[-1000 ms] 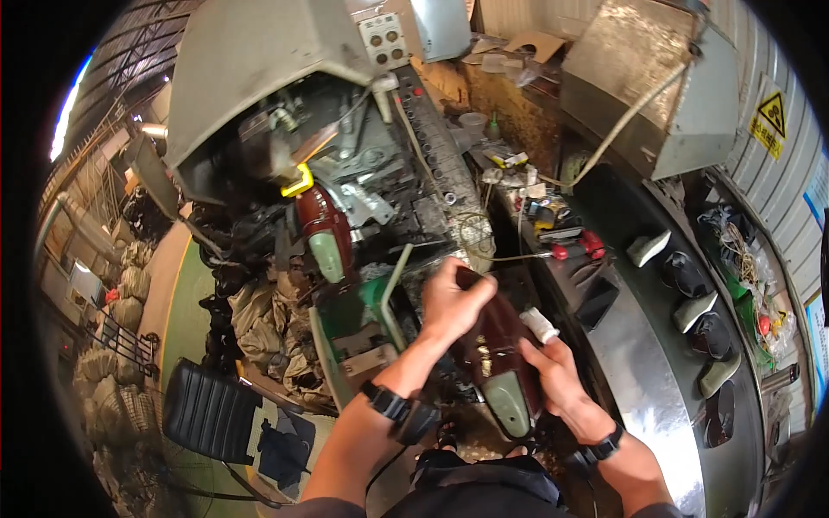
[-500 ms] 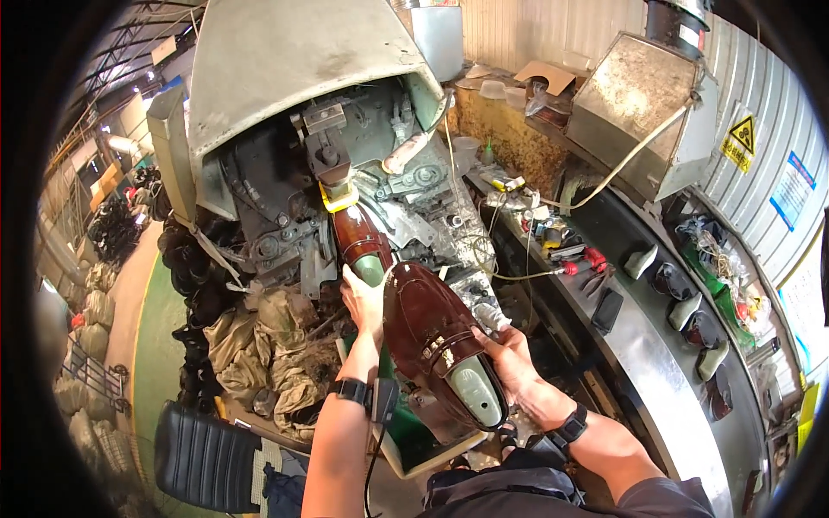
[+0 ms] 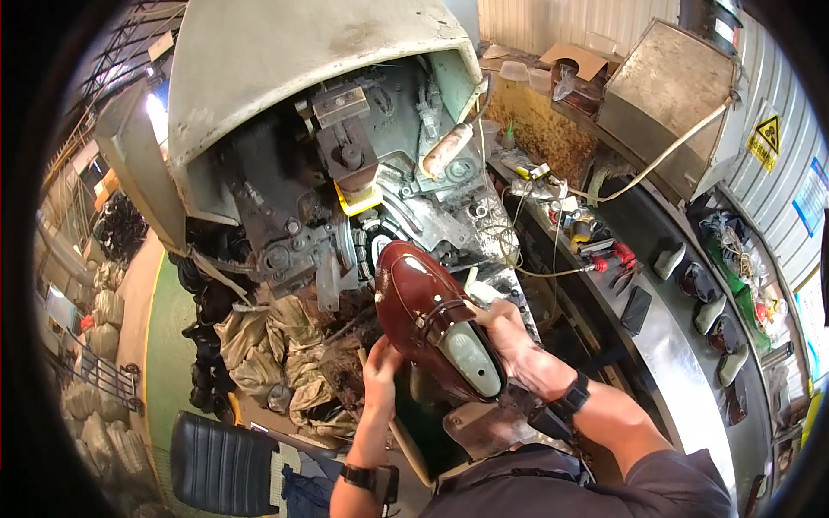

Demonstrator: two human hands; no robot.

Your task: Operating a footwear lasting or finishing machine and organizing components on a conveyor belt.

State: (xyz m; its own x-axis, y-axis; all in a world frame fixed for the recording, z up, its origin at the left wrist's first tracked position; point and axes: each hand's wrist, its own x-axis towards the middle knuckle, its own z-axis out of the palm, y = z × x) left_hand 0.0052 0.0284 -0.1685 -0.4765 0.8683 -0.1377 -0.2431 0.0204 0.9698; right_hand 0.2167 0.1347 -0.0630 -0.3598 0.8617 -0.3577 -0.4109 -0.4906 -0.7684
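A workshop is around us, with green floor [image 3: 168,345] on the left side and a big machine under a grey hood [image 3: 311,65] in front. To the right, a dark belt carries a row of small shoes and pale forms [image 3: 732,367], and near it lie a black phone [image 3: 635,309] and a red tool [image 3: 617,256].

The person holds one glossy dark-red shoe [image 3: 413,289], with a pale green last [image 3: 471,358] inside, in front of the machine. Its toe points up toward the machine, and its heel end is toward the person's body. The right hand [image 3: 516,350] has its fingers clamped on the shoe's side, near the opening. The left hand [image 3: 380,371] is low at the other side; its fingers are partly hidden, so I cannot tell if they are closed on something.

Half a second ago, a second red shoe was under the yellow piece [image 3: 358,200] of the machine, with the left hand beside it. Now I do not see it there. In my judgement, the machine is released from that shoe, and the handling is between shoes.
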